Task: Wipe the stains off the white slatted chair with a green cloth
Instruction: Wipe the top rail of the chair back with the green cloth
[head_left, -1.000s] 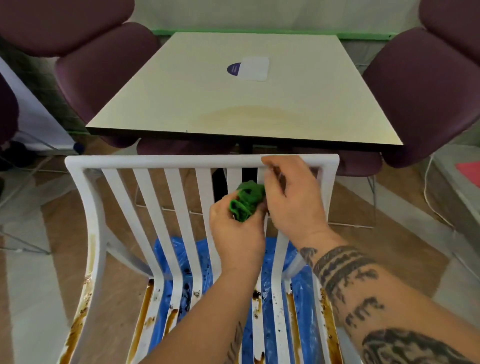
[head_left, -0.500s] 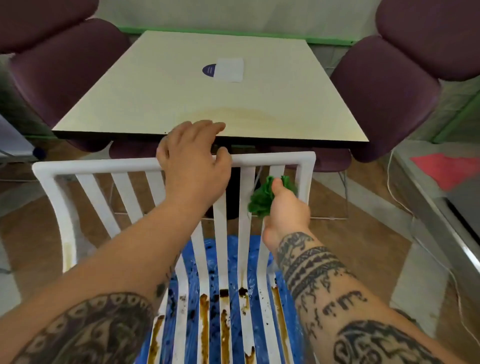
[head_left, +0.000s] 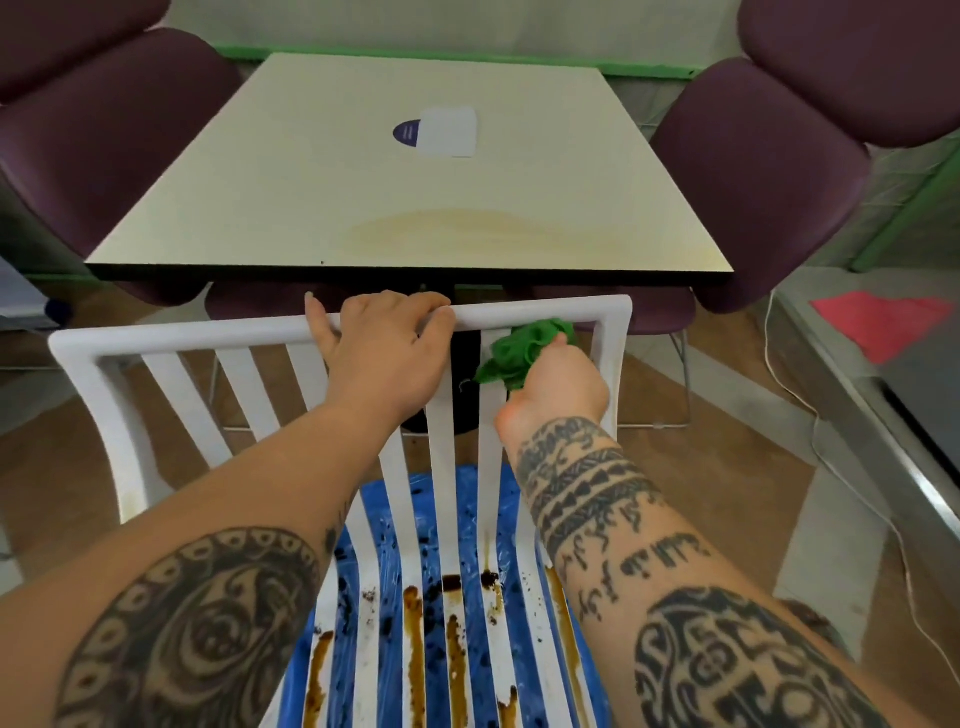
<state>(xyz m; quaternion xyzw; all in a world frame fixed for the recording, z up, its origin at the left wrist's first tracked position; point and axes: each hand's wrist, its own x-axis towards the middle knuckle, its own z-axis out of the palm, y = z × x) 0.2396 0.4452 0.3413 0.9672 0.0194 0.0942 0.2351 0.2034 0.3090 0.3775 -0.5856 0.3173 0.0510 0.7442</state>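
Note:
The white slatted chair (head_left: 171, 332) stands right in front of me, its backrest toward the table. Brown stains run down the seat slats (head_left: 415, 634) near the bottom of the view. My left hand (head_left: 387, 353) grips the top rail near its middle, fingers curled over it. My right hand (head_left: 558, 387) holds the bunched green cloth (head_left: 519, 351) against the upper right of the backrest, just under the top rail between the last slat and the right post.
A blue plastic sheet (head_left: 395, 499) lies under the chair. A cream square table (head_left: 415, 171) with a faint stain stands just beyond the backrest, with purple chairs (head_left: 753, 171) around it. A metal counter (head_left: 883, 395) with a red patch is on the right.
The cloth passed from both hands into my right hand, which moved to the backrest's upper right. My left hand went up to the top rail and now grips it.

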